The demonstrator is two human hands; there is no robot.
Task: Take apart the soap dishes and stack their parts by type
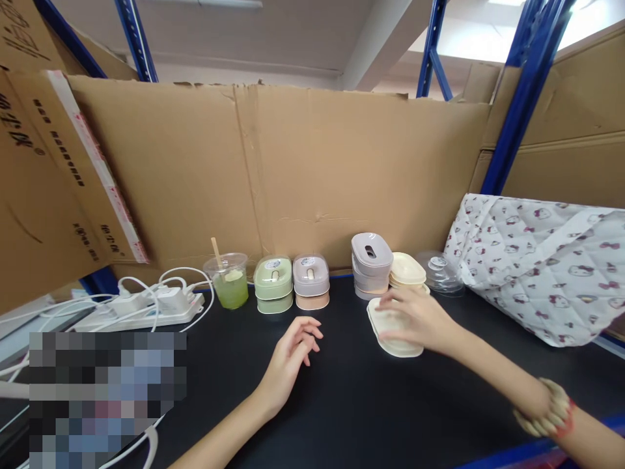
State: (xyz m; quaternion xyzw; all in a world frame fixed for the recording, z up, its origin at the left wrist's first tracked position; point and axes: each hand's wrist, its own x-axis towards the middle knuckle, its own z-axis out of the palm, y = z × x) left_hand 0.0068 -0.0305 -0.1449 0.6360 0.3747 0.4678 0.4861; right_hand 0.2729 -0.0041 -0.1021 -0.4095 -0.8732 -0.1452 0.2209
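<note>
With fingers spread, the right hand (424, 320) is hovering over a cream, rounded-square plastic piece (389, 321); the left hand (293, 346), loosely curled, is hanging above the flat black surface (346, 417).

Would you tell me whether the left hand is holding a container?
No, the left hand is empty, loosely curled over the black tabletop.

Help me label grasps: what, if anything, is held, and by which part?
The left hand holds nothing. The right hand is over the cream container; whether it grips the edges cannot be told.
</note>
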